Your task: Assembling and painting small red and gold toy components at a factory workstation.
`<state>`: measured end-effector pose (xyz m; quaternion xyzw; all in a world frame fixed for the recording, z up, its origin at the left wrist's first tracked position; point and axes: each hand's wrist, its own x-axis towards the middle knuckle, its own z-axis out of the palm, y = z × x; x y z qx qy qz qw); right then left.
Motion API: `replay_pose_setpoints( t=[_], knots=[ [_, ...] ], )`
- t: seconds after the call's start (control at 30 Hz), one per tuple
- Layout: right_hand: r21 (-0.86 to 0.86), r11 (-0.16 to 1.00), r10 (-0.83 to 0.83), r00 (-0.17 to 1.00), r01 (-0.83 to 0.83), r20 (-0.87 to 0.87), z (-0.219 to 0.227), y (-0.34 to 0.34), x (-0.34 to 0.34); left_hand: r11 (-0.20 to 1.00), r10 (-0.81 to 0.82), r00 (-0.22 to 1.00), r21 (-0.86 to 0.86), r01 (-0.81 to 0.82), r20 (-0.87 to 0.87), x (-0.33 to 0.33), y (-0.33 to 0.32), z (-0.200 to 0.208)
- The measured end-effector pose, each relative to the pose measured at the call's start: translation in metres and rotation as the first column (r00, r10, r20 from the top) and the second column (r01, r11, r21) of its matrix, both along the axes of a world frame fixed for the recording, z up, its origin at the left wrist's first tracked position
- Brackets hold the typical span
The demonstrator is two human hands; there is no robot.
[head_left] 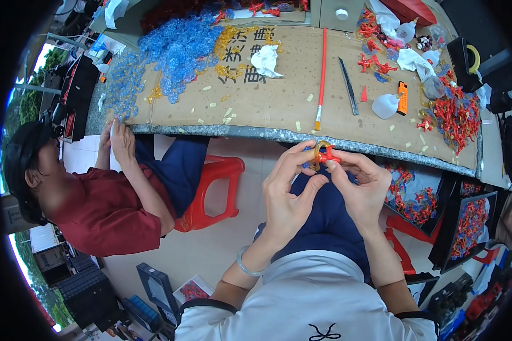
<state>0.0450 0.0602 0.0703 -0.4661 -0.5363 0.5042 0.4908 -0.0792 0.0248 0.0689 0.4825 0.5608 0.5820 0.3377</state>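
Note:
Just off the front edge of the table, my two hands meet around a small plastic piece. My left hand (290, 193) pinches its translucent yellow ring (317, 161), with a bit of blue plastic showing by the fingertips. My right hand (361, 187) is closed on the red figure-shaped part (327, 153) beside the ring. Red and yellow touch each other; the fingers hide how they join. On the cardboard beyond lie a long red-handled paintbrush (322, 74), a slim dark knife-like tool (349, 85) and a white squeeze bottle (385, 105).
Blue translucent pieces (179, 51) are heaped at the far left, with yellow ones beside them. Red and blue figures (457, 119) pile up at right. A crumpled tissue (266, 61) lies mid-table. A co-worker in a maroon shirt (116, 210) sits at left near a red stool (222, 184).

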Motion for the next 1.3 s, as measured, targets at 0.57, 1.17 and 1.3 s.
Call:
replay_pose_setpoints(
  t=[0.57,1.17,1.3],
  knots=[
    [-0.27,0.953,0.075,0.973,-0.134,-0.218,-0.011,-0.016,-0.011,0.996,0.039,0.997,-0.08,-0.033,0.072,-0.017,-0.011,-0.006],
    [-0.333,0.892,0.196,0.925,-0.306,-0.326,-0.015,-0.006,0.006,0.977,-0.117,0.983,-0.164,0.14,0.143,-0.022,-0.016,0.013],
    [-0.282,0.92,0.164,0.922,-0.271,-0.351,-0.031,-0.005,0.011,0.997,-0.078,0.997,-0.001,0.078,-0.022,-0.018,-0.004,0.006]
  ],
)
